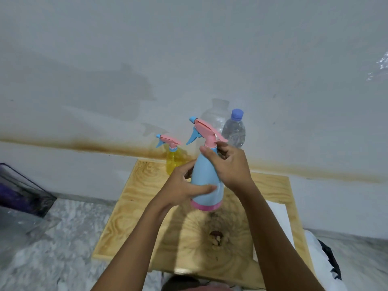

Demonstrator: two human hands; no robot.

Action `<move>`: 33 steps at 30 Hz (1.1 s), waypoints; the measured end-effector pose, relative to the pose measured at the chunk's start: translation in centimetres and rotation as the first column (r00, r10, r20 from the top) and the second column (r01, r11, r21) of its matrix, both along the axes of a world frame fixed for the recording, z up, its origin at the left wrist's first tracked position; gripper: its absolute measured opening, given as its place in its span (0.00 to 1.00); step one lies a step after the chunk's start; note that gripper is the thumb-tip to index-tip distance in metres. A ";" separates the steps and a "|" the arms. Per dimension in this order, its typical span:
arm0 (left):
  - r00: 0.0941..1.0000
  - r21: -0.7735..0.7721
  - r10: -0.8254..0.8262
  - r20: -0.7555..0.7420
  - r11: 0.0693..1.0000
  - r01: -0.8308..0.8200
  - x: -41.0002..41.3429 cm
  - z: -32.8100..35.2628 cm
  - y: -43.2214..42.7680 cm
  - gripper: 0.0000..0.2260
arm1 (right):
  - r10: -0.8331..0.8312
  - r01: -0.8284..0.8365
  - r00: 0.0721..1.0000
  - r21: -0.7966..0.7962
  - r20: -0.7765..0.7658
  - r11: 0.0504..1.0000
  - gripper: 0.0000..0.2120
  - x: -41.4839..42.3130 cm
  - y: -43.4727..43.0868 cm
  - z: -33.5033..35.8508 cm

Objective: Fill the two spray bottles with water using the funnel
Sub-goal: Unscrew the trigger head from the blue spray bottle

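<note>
Because the blue bottle (205, 175) needs its spray head (206, 129) off before any water can go in, the head view shows it lifted clear of the table (130, 206) and held nearly upright in front of the person. The left hand (180, 187) wraps the lower body, fingers curled round the far side and thumb laid across the front, which I take as bracing it against a twist. The right hand (231, 164) has its fingers and thumb closed round the collar at the neck, just under the pink head, a grip suited to unscrewing. The head looks seated on the neck; whether the thread has loosened cannot be told.

The yellow bottle (174, 162) stands at the table's far edge near the wall, its head on, left of the blue one and apart from it. A capped water bottle (234, 131) stands behind the right hand, its lower half hidden by that hand.

No funnel shows anywhere. A pale, bottle-like shape on the wall left of the water bottle may be only its shadow. A white patch beside the right forearm is too cut off to name.
</note>
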State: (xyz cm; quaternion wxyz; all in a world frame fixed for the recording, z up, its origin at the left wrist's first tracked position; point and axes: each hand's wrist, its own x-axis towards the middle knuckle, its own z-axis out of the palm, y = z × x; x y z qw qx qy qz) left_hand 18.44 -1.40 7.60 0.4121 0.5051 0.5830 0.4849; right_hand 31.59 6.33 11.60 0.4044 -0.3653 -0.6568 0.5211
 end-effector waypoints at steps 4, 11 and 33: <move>0.995 -0.018 -0.095 0.017 0.995 0.095 -0.6 0.6 -0.1 0.21 | 0.110 -0.110 0.994 -0.016 -0.018 0.994 0.11 1.0 0.0 0.9; 0.999 0.004 -0.053 -0.013 0.999 0.053 -0.3 1.4 0.4 0.23 | 0.163 -0.178 0.977 -0.106 -0.139 0.978 0.28 1.1 0.1 1.5; 0.988 0.056 0.152 0.025 0.987 -0.153 2.7 0.4 -1.0 0.23 | -0.226 0.208 0.961 -0.127 -0.158 0.970 0.17 -0.7 -2.4 -1.1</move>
